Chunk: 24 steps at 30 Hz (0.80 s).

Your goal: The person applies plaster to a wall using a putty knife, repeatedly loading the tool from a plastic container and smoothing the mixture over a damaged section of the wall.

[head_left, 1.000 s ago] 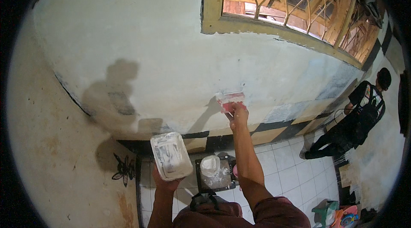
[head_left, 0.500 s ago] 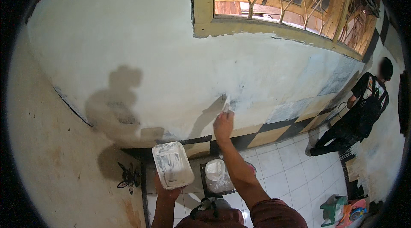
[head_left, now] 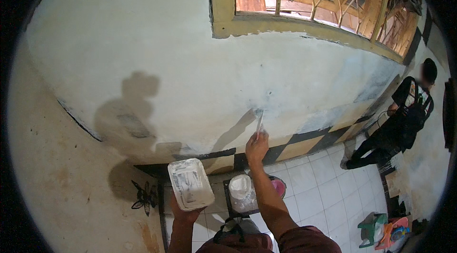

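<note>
My left hand (head_left: 184, 212) grips a white rectangular plastic tub (head_left: 210, 191) from below, its fingers mostly hidden. White paste is smeared over the tub's inside. My right hand (head_left: 257, 148) is closed around a putty knife (head_left: 260, 122). The blade points up at the pale wall (head_left: 185, 58), its tip at a small dark patch below the window; whether it touches cannot be made out. Greyish smears surround that patch.
A yellow window frame (head_left: 257, 25) with metal bars sits above. Below my right arm are a white container (head_left: 240, 185) on a small stand and a pink bucket (head_left: 277, 187). At right stand a person in black (head_left: 404, 120) and a green plastic stool (head_left: 372, 229).
My right hand and the putty knife have shifted a little right and down along the wall, and the blade now stands more plainly in view. The left hand holds the tub nearly still.
</note>
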Each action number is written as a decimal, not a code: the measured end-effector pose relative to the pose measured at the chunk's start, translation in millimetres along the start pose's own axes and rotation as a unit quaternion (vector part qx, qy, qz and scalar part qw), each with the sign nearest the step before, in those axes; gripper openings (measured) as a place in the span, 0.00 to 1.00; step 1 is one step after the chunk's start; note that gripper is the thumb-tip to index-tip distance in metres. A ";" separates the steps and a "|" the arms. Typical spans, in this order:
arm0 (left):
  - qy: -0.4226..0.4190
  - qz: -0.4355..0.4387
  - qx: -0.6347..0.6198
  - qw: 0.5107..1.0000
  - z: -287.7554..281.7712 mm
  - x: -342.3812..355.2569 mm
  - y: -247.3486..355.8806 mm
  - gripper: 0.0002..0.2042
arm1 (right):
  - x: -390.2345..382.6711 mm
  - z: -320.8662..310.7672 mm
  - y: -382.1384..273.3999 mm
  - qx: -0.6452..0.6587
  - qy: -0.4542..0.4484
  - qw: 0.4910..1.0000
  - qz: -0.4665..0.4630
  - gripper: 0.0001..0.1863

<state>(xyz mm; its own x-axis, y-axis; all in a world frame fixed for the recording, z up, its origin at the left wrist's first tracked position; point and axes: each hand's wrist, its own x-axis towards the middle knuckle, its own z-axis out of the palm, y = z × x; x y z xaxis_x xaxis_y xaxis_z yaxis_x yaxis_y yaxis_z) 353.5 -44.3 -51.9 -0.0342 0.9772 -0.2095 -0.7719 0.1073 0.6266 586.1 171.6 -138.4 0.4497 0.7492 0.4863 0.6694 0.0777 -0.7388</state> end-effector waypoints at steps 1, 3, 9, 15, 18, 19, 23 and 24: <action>-0.002 -0.004 -0.006 1.000 -0.5 -0.2 0.0 0.44 | 10.9 -5.8 -1.6 0.016 0.010 1.000 0.014 0.30; -0.002 -0.013 -0.028 1.000 2.1 -1.1 1.0 0.44 | 28.3 -12.4 -9.6 -0.010 0.072 0.996 -0.057 0.31; -0.006 0.011 0.018 1.000 6.8 -4.6 1.1 0.45 | 46.4 -8.2 -51.4 -0.043 0.085 0.985 -0.141 0.32; 0.004 0.010 0.022 1.000 18.3 -4.1 -3.1 0.44 | 11.8 57.4 -44.4 -0.207 -0.042 0.922 -0.325 0.21; 0.034 0.059 0.105 0.992 24.9 -9.7 5.9 0.43 | -29.7 49.2 -56.8 -0.087 -0.075 0.947 -0.299 0.20; 0.041 0.063 0.126 0.989 24.8 -10.6 5.8 0.43 | -38.3 36.7 -53.7 -0.060 -0.095 0.963 -0.243 0.20; 0.030 0.039 0.123 0.991 18.4 -9.0 2.4 0.42 | -34.9 5.8 -21.9 -0.052 -0.032 0.996 -0.065 0.18; 0.020 0.021 0.076 0.997 16.5 -8.4 2.8 0.42 | -29.5 2.9 -11.9 -0.050 -0.022 0.998 -0.044 0.17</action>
<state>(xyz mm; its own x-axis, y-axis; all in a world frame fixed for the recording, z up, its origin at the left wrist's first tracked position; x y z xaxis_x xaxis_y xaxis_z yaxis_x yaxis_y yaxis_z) 362.1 -49.1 -36.0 -0.0929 0.9736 -0.2085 -0.6645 0.0953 0.7412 563.2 150.4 -145.4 0.3616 0.7702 0.5255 0.7615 0.0812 -0.6431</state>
